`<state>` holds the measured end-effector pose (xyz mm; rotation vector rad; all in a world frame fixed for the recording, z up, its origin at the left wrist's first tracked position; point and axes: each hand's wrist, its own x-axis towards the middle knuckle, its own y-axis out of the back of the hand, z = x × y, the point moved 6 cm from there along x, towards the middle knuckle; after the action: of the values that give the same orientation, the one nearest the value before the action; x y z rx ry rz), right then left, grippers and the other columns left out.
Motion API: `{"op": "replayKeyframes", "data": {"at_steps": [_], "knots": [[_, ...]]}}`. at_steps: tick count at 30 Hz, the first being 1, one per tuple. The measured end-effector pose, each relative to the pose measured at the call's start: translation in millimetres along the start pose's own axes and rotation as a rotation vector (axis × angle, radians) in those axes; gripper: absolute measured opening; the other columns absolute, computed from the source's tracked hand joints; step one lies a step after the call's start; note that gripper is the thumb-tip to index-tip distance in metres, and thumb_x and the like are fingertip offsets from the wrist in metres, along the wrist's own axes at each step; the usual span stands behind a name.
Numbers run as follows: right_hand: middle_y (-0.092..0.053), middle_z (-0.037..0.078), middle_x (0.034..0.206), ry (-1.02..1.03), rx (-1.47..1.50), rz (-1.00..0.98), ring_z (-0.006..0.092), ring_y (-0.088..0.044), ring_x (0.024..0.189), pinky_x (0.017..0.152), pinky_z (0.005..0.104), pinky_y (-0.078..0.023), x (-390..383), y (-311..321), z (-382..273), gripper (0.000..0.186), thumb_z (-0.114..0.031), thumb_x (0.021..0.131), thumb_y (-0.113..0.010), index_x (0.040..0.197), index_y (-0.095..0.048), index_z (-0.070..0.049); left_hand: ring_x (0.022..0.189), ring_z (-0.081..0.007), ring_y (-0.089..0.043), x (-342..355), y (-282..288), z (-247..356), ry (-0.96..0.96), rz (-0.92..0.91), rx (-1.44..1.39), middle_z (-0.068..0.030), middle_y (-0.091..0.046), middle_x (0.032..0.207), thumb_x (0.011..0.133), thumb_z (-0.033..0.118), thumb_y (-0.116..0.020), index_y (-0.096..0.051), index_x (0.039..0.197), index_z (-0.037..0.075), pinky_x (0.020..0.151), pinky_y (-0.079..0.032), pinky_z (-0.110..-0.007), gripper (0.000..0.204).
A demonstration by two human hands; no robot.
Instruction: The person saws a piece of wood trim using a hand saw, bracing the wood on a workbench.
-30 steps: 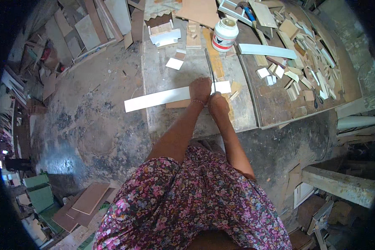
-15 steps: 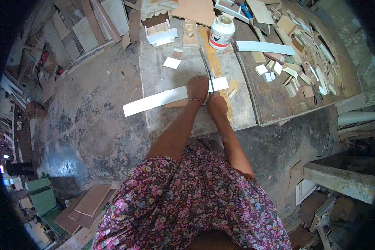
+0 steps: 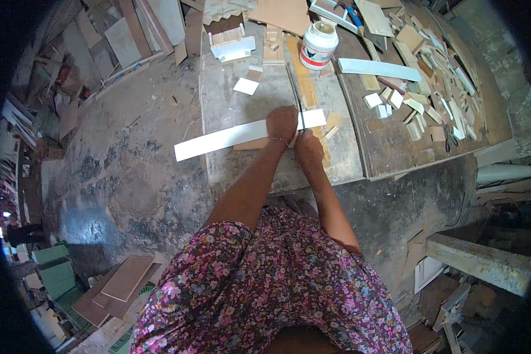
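Observation:
A long white strip point(image 3: 218, 140) lies slantwise across the near part of the workbench, its left end jutting past the bench edge. My left hand point(image 3: 282, 123) is closed over it, pressing it down near its right end. A brown wooden board point(image 3: 249, 145) shows from under the strip. Just to the right, my right hand point(image 3: 310, 148) grips the near end of a saw point(image 3: 295, 85). Its thin dark blade crosses the strip close beside my left hand and points away from me. My fingers hide the handle and part of the cut line.
An open white glue tub point(image 3: 319, 46) stands beyond the saw. Small white pieces point(image 3: 246, 86) lie at the back left of it. Wood offcuts point(image 3: 422, 97) are heaped on the right bench, with a curved white piece point(image 3: 379, 69) and scissors point(image 3: 451, 140). Boards point(image 3: 128, 277) lean at the lower left.
The view has shifted slightly. Both hands keep almost the same place, and the saw still lies across the strip with only a slight shift.

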<state>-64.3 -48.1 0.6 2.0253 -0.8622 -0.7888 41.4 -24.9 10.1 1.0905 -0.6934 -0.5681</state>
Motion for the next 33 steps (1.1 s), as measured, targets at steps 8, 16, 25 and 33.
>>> {"op": "replayKeyframes", "data": {"at_steps": [8, 16, 25, 33], "knots": [[-0.058, 0.023, 0.080, -0.001, 0.034, 0.010, 0.0367, -0.058, 0.077, 0.067, 0.0456, -0.045, 0, -2, 2, 0.028, -0.024, 0.085, -0.034, 0.086, -0.050, 0.000, 0.063, -0.0296, -0.058, -2, 14, 7, 0.007, -0.017, 0.007, -0.0160, -0.059, 0.066, 0.085, 0.021, -0.034, -0.059, 0.064, 0.001, 0.061, -0.047, -0.039, 0.038], [-0.057, 0.024, 0.075, 0.037, 0.058, 0.036, 0.0395, -0.056, 0.073, 0.064, 0.0469, -0.044, 2, -4, 3, 0.034, -0.029, 0.086, -0.034, 0.086, -0.048, 0.002, 0.065, -0.0272, -0.059, -1, 7, 5, -0.010, -0.043, 0.060, -0.0147, -0.059, 0.069, 0.084, 0.023, -0.036, -0.059, 0.067, 0.004, 0.062, -0.047, -0.038, 0.035], [-0.057, 0.025, 0.074, 0.037, 0.041, 0.052, 0.0385, -0.057, 0.073, 0.065, 0.0463, -0.044, 1, -6, 5, 0.038, -0.029, 0.086, -0.034, 0.080, -0.054, 0.003, 0.068, -0.0260, -0.058, -1, -3, 2, -0.034, -0.027, 0.044, -0.0123, -0.058, 0.071, 0.079, 0.018, -0.040, -0.057, 0.068, 0.006, 0.061, -0.047, -0.037, 0.024], [-0.059, 0.021, 0.079, 0.030, 0.000, 0.016, 0.0351, -0.059, 0.074, 0.064, 0.0446, -0.047, 4, -11, 7, 0.032, -0.027, 0.084, -0.035, 0.082, -0.053, 0.000, 0.066, -0.0242, -0.060, 0, 0, 2, 0.000, -0.002, 0.084, -0.0111, -0.060, 0.068, 0.078, 0.018, -0.043, -0.060, 0.066, 0.008, 0.059, -0.048, -0.035, 0.024]]}}
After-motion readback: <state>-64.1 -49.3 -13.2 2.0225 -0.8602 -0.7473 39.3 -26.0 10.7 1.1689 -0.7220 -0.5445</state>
